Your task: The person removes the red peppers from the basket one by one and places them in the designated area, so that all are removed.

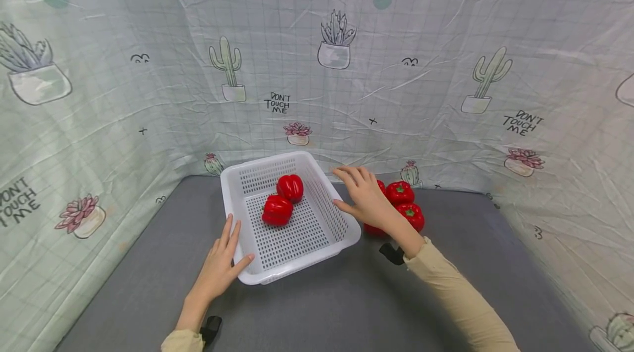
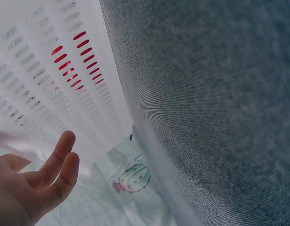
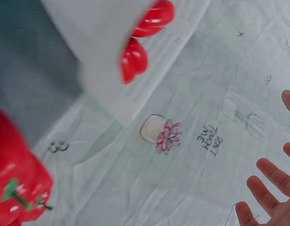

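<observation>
A white plastic basket (image 1: 297,247) with slotted walls stands on the dark table. Inside it lie two red bell peppers, one bell pepper (image 1: 290,188) behind the other bell pepper (image 1: 277,210). My left hand (image 1: 218,264) rests at the basket's left front rim, fingers fairly straight; the left wrist view shows the hand (image 2: 36,183) beside the slotted wall (image 2: 55,61). My right hand (image 1: 366,195) hovers just right of the basket with spread fingers, holding nothing. Behind it sit several more bell peppers (image 1: 410,216), partly hidden by the hand; the right wrist view shows their green stems (image 3: 15,194).
A dark grey table (image 1: 317,313) lies under everything. Pale fabric (image 1: 297,38) printed with cacti and potted plants hangs behind and at both sides, meeting the table's back edge close behind the basket. Dark bands (image 1: 393,253) are around both wrists.
</observation>
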The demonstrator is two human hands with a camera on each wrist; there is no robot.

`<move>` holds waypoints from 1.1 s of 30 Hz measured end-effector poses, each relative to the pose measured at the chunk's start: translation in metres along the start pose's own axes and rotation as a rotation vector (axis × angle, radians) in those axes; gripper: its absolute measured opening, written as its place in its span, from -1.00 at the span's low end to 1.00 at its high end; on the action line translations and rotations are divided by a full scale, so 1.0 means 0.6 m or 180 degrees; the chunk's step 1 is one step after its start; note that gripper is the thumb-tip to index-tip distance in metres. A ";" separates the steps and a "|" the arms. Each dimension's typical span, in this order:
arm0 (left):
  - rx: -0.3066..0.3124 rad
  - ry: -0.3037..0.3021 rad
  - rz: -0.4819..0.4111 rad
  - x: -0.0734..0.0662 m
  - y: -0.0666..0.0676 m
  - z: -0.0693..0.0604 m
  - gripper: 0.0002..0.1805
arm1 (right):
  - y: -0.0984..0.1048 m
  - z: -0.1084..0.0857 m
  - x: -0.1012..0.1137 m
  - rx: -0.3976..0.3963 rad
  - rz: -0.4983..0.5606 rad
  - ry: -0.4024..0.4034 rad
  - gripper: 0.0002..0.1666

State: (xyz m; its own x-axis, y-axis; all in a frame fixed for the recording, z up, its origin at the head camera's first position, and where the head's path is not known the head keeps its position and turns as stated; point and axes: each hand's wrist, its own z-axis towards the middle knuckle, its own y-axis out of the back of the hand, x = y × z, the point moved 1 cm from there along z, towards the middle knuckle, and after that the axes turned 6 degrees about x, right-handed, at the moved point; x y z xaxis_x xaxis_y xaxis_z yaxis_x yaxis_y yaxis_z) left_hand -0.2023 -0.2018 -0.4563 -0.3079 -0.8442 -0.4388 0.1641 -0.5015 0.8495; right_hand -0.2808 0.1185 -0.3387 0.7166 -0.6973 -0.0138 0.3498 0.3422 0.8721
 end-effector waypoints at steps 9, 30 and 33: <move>-0.0032 -0.0030 0.0008 0.000 -0.001 0.000 -0.15 | -0.007 0.066 0.010 -0.0049 0.0077 -0.0057 -0.26; 0.0031 0.0053 0.0011 -0.002 0.003 0.001 -0.14 | -0.137 0.199 0.028 -0.0024 0.0293 -0.0588 -0.43; 0.0052 0.0067 0.0001 -0.001 0.002 0.001 -0.14 | -0.158 0.208 0.029 0.0011 0.0265 -0.0620 -0.47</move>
State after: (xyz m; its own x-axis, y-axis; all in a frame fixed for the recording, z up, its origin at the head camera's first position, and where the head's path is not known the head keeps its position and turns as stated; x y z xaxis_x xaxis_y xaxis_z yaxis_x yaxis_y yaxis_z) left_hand -0.2021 -0.2018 -0.4548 -0.2879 -0.8483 -0.4444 0.1490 -0.4981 0.8542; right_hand -0.3766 -0.0049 -0.3608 0.6127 -0.7754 0.1528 0.2919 0.4017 0.8680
